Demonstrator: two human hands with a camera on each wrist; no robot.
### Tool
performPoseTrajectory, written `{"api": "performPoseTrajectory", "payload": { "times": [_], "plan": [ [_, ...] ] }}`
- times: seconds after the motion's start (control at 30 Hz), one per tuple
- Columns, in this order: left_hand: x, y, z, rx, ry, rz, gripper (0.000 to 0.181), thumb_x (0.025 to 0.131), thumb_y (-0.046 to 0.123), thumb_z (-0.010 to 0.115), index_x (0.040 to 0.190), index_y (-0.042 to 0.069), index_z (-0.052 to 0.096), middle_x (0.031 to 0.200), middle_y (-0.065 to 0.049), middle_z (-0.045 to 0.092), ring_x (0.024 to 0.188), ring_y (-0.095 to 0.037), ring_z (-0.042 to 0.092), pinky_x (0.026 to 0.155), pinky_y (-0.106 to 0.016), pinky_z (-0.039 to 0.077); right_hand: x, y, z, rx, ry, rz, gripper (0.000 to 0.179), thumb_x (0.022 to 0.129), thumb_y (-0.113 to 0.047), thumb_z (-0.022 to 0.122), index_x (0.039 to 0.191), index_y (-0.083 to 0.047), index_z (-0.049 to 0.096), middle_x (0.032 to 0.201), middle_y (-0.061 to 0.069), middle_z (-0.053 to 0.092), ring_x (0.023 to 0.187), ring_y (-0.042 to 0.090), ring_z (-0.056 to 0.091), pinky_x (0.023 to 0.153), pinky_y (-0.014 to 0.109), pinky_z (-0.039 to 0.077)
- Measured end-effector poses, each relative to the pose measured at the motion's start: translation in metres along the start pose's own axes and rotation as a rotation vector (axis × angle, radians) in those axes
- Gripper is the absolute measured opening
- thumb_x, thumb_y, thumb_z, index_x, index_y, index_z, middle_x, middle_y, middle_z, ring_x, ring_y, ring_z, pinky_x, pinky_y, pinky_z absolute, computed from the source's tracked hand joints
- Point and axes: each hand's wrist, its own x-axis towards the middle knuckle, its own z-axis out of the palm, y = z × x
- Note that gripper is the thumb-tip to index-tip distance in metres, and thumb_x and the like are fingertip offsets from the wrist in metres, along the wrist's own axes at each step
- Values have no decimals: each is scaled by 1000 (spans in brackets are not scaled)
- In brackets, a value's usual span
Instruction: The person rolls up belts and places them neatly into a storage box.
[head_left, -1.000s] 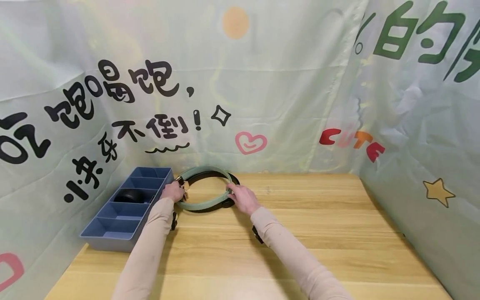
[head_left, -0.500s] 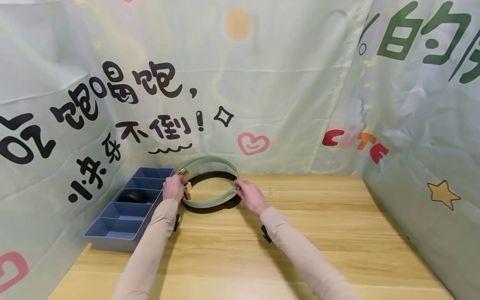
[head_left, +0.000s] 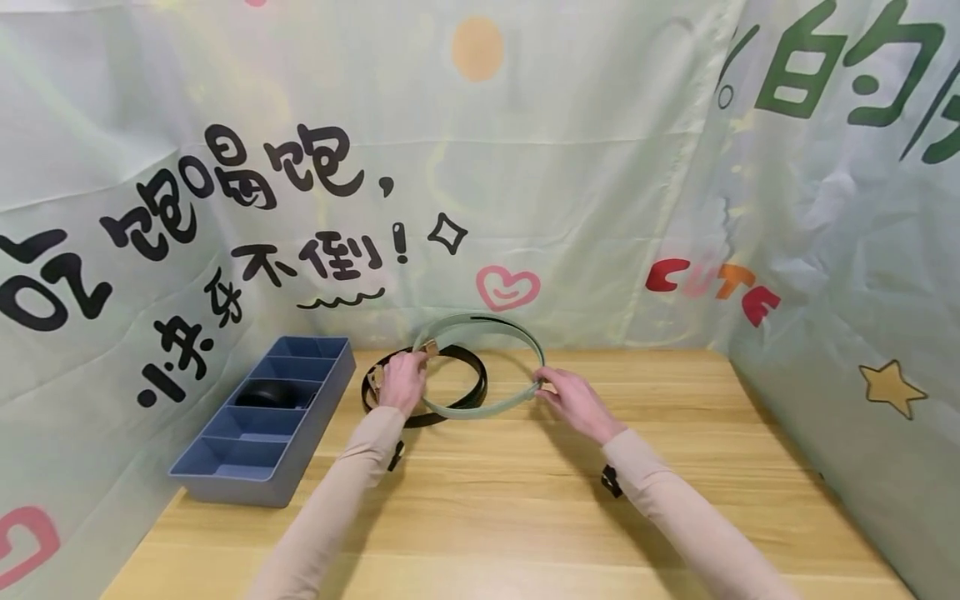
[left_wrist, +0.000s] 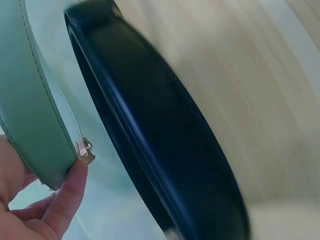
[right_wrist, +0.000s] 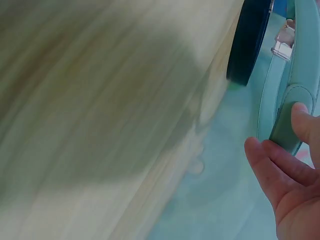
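Note:
A pale green belt (head_left: 480,412), looped into a ring with a gold buckle (head_left: 430,347), is raised a little off the table. My left hand (head_left: 402,383) pinches it near the buckle; in the left wrist view, thumb and fingertips grip the stitched green strap (left_wrist: 32,95). Across the loop, my right hand (head_left: 581,404) pinches the strap's rounded end (right_wrist: 295,107) between thumb and fingers. Below and to the left, a black belt (head_left: 482,375), also looped with a gold buckle, lies on the table, partly hidden by my left hand.
A blue-grey divided tray (head_left: 281,479) stands at the left, with a rolled black strap-like thing (head_left: 265,393) in a middle compartment. Printed cloth walls (head_left: 592,250) enclose the wooden table (head_left: 480,517) at the back and both sides.
Both hands have lifted the green belt off the black one and moved it right. The black belt stays near the tray.

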Motion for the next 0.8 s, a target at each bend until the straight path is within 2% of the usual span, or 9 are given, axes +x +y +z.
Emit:
{"api": "performPoseTrajectory", "payload": {
  "times": [0.13,0.23,0.4,0.5,0.6,0.7,0.8],
  "plan": [
    [-2,24,13,-2,-8,44,17,91,4,64,100,13,76,89,-11,72,82,-30,66,68,-44,54,-19,12,-15,15,-13,18,20,87,-9,72,106,-10,65,94,4,71,73,12,63,62,26,52],
    [-3,42,23,-6,-10,75,17,90,3,64,96,11,77,85,-11,72,79,-30,66,67,-43,54,-33,21,-27,28,-41,45,20,87,-8,72,105,-10,65,93,4,72,75,14,65,63,25,54],
    [-6,71,38,19,-18,111,18,86,0,64,91,12,78,82,-11,71,76,-30,68,65,-42,54,-51,38,-46,95,-110,63,19,86,-2,72,103,-8,65,96,9,72,89,27,70,72,32,59],
    [-7,88,43,71,-51,135,20,88,0,63,91,13,78,83,-11,72,77,-28,69,65,-39,56,-59,47,-54,151,-183,82,15,87,-3,71,101,-7,66,100,10,72,96,31,70,78,39,58],
    [-8,102,48,129,-83,147,18,90,1,64,89,13,78,84,-11,72,77,-27,70,63,-36,57,-65,54,-61,182,-242,113,11,90,-7,69,100,-9,65,100,6,72,98,28,70,81,41,57],
    [-7,111,54,192,-100,154,17,90,1,64,85,11,76,81,-11,71,75,-25,69,61,-34,57,-71,61,-65,183,-250,122,10,90,-7,69,98,-10,64,97,2,71,96,24,70,78,40,57],
    [-8,118,60,265,-84,172,16,89,0,65,82,11,76,78,-10,69,72,-23,69,60,-33,56,-75,66,-69,173,-249,128,10,89,-6,70,95,-10,64,94,1,71,91,19,70,77,37,57]
  ]
}}
